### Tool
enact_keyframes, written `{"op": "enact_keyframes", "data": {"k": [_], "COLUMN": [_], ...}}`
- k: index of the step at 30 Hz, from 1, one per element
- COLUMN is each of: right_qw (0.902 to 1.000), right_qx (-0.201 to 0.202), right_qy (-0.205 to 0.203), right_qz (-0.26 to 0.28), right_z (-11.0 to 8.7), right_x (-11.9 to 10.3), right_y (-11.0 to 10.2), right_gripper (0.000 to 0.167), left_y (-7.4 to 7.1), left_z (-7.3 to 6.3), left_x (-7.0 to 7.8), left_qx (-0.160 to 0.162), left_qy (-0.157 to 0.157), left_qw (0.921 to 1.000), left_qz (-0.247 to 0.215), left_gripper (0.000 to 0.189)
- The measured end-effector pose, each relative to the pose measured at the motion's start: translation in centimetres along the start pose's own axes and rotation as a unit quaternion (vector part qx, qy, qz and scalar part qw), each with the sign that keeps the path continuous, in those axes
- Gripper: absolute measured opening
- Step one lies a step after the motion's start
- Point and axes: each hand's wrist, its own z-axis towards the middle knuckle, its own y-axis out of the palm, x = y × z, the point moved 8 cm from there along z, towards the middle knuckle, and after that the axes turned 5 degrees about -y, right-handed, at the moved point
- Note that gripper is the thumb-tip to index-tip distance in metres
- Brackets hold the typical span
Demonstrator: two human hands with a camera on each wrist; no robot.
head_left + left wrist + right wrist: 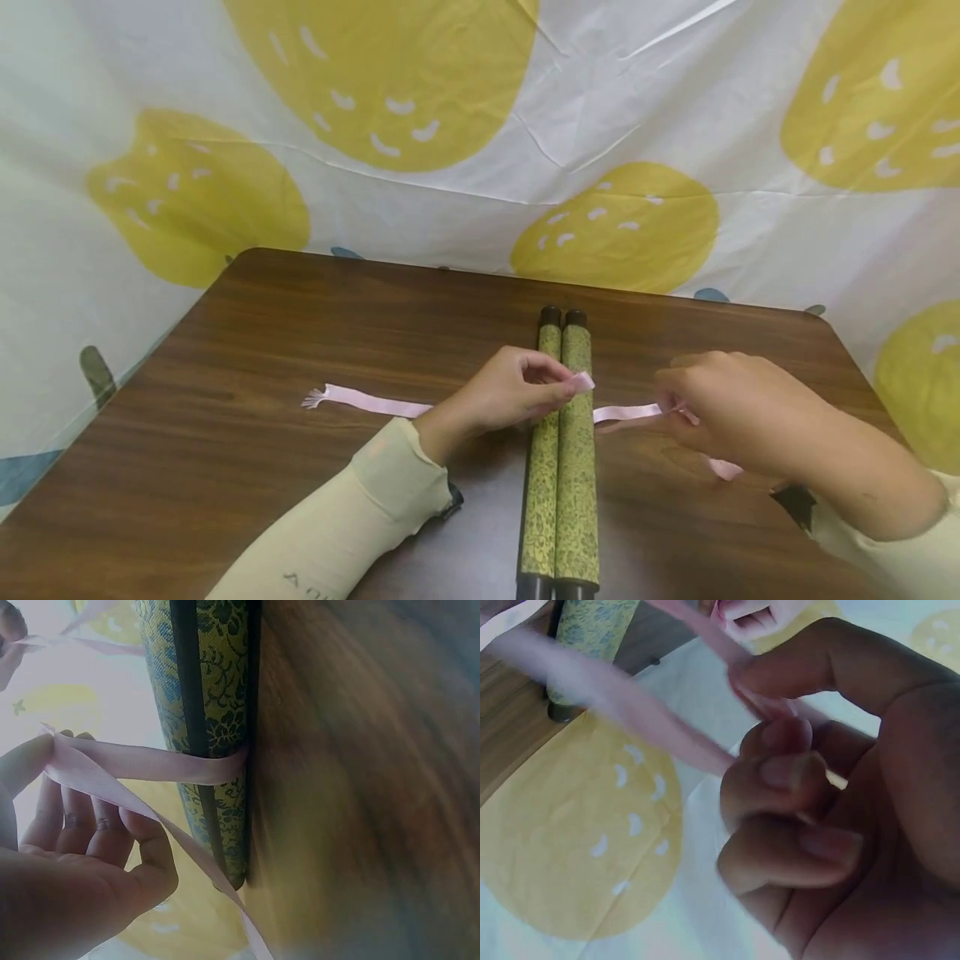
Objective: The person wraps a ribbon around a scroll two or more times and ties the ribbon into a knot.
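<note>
Two rollers of a patterned yellow-green brocade scroll (577, 483) with black end caps lie side by side on the table. A pink ribbon (142, 763) passes around them. Above the scroll, my left hand (513, 387) pinches a fold of the ribbon between thumb and fingertips. Its frayed tail (375, 403) stretches out to the left on the table. To the right of the scroll, my right hand (731, 408) pinches the other part of the ribbon (630, 705) between thumb and curled fingers. A short pink end hangs below that hand.
The brown wooden table (315, 333) has rounded far corners. Behind it hangs a white cloth (420, 200) printed with large yellow fruit shapes, reaching down past the table's far and side edges.
</note>
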Motion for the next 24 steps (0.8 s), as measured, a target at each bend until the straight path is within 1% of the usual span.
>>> {"op": "enact_keyframes", "data": {"k": [2,6,9,12,16,21,24], "right_qw": [0.9994,0.9946,0.9902,0.9857,0.9829,0.9829,0.9821], "right_qx": [0.017,0.061,0.089,0.112,0.125,0.129,0.135], "right_qy": [-0.028,-0.077,-0.105,-0.126,-0.135,-0.129,-0.127], "right_qz": [-0.013,-0.035,-0.023,-0.009,0.005,0.025,0.032], "right_z": [0.5,1.8,2.7,3.6,4.6,5.7,6.1], "right_x": [-0.9,-2.5,-3.2,-3.4,-3.2,-2.5,-2.1], "right_y": [-0.5,-1.5,-1.9,-1.9,-1.5,-0.8,-0.5], "right_gripper": [0.026,0.024,0.021,0.019,0.019,0.017,0.017], "left_y": [-0.1,-0.1,0.0,0.4,0.9,1.2,1.4], "left_z": [0.0,-0.1,-0.1,0.0,0.1,0.1,0.0], "left_x": [0.1,0.2,0.3,0.5,0.7,0.7,0.7], "left_qx": [0.002,0.004,0.000,-0.014,-0.029,-0.038,-0.049], "left_qy": [0.003,0.009,0.016,0.032,0.052,0.053,0.052], "left_qw": [1.0000,0.9997,0.9994,0.9989,0.9979,0.9976,0.9973], "left_qz": [0.007,0.022,0.031,0.030,0.027,0.024,0.019], "left_gripper": [0.024,0.024,0.024,0.025,0.025,0.024,0.023]}}
